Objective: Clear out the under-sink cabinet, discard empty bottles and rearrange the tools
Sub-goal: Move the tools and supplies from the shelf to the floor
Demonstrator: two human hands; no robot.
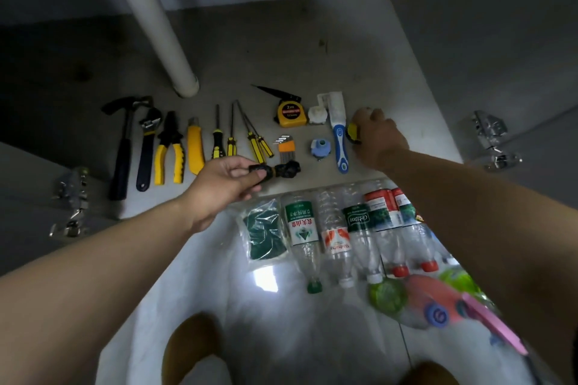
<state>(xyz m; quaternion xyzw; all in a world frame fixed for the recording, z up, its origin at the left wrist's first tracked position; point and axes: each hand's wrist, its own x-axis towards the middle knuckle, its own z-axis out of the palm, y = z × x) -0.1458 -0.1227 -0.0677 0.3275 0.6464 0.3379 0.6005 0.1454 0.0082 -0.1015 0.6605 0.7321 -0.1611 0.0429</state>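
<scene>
Cabinet floor is lined with tools in front of the white pipe, with empty-looking bottles laid nearer still. A black bundle is pinched by the left hand; a yellow-black thing is gripped by the right hand.

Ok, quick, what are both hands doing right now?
Left hand: pinching a black bundle.
Right hand: gripping a yellow-and-black thing.
</scene>
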